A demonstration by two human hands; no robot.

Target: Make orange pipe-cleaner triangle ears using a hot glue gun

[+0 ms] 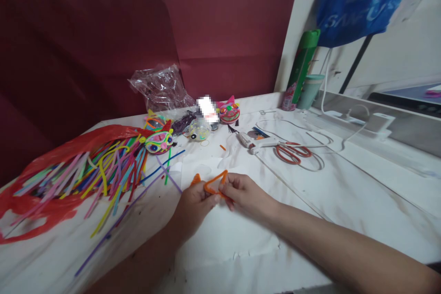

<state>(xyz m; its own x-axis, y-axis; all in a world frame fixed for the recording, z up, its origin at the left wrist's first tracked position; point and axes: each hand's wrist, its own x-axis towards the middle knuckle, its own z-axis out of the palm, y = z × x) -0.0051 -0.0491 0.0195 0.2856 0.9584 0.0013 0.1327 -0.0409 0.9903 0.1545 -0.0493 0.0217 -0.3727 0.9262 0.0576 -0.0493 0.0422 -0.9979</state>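
Observation:
Both my hands meet over a white sheet of paper [227, 239] on the marbled table. Between them is an orange pipe cleaner [216, 177] bent into a pointed, roughly triangular outline. My left hand [196, 200] pinches its left side, and another orange piece [195, 178] sticks up behind those fingers. My right hand [243, 190] grips the outline's right side between thumb and fingers. How the two orange pieces join is hidden by my left hand.
On the left, many coloured pipe cleaners [103, 165] spill from a red plastic bag [82, 140]. Decorated animal-face crafts [159, 141] stand behind. A hot glue gun [258, 142], red-handled scissors [292, 152] and white cables lie on the right. A green spray can [302, 66] stands at the back.

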